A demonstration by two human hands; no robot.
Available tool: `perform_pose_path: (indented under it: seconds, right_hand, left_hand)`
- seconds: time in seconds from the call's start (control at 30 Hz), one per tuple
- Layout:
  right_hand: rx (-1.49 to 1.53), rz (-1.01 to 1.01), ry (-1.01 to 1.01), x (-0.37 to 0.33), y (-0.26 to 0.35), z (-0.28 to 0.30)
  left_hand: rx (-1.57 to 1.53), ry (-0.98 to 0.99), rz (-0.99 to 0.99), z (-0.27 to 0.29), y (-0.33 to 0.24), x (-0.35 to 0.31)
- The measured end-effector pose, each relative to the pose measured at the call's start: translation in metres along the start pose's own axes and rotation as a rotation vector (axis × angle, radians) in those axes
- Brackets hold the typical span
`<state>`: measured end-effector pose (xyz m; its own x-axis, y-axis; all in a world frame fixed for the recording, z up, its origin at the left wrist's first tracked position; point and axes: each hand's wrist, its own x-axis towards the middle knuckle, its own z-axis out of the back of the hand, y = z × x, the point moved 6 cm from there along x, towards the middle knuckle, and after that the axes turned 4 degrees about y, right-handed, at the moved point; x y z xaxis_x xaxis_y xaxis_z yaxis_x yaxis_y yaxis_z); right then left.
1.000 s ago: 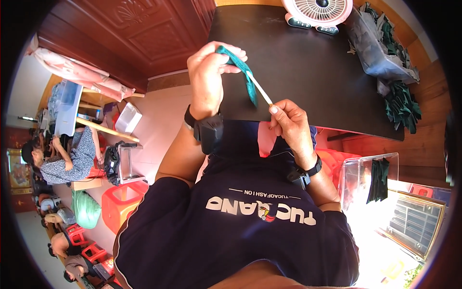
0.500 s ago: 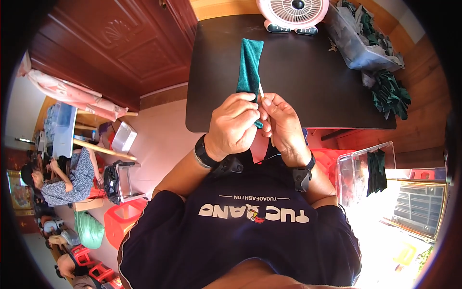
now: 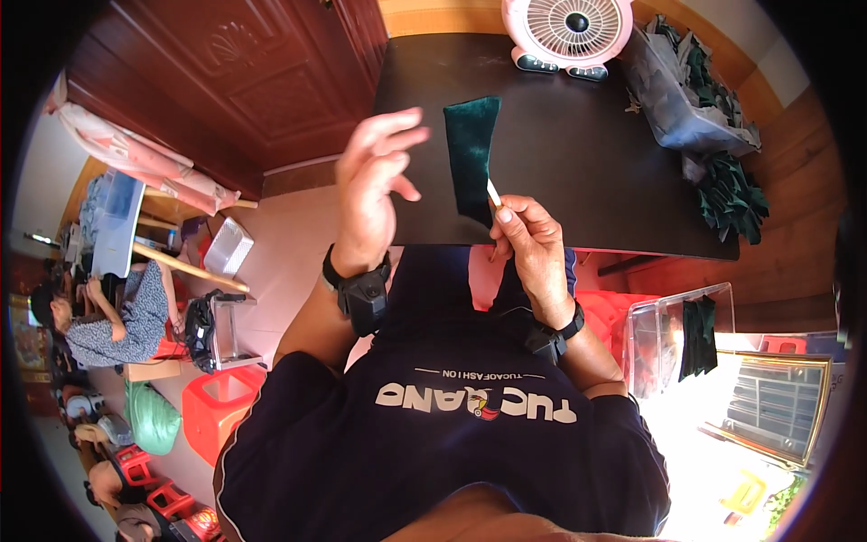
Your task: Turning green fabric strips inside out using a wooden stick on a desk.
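Note:
My left hand (image 3: pixel 372 185) is lifted to the left of a dark green velvet strip (image 3: pixel 471 149). Its fingers are apart, a little blurred, with nothing in them. Thumb and fingers of my right hand (image 3: pixel 531 242) pinch a thin pale stick (image 3: pixel 493 192), whose upper end lies against the strip's right edge. The strip stands up from the right fingertips over the table, wider at its top; its lower end is partly hidden near those fingers. Whether the stick runs inside the cloth I cannot tell.
On the dark table (image 3: pixel 578 181) stand a pink fan (image 3: pixel 578 32) and a clear bin (image 3: pixel 682 126) of cloth pieces. More green strips (image 3: pixel 730 199) lie at the right edge. A clear box (image 3: pixel 643 339) is lower right. Another person (image 3: pixel 126 316) sits at far left.
My left hand has let go of the velvet strip and moved left, its fingers opening. My right hand keeps its pinch, slightly lower in view, and the strip's surface looks flatter.

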<state>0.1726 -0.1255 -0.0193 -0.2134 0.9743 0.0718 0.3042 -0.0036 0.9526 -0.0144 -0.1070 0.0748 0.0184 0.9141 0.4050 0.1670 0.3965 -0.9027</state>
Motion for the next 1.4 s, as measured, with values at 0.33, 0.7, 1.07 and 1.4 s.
perform_pose_path:
  seconds: [0.33,0.7,1.07,1.4]
  right_hand:
    - [-0.179,0.026,0.051,-0.008,-0.002,-0.004]
    - [-0.151,-0.002,0.05,-0.01,-0.008,-0.001]
    - [-0.129,-0.049,0.063,-0.009,-0.007,-0.001]
    - [0.045,-0.089,0.108,-0.005,-0.007,-0.007]
  left_hand:
    - [-0.429,0.187,0.252,-0.018,0.04,0.008]
    - [-0.483,0.079,0.244,-0.012,0.046,0.006]
    - [-0.356,0.155,0.274,-0.006,0.045,0.011]
    - [-0.345,0.142,0.236,-0.016,0.055,0.003]
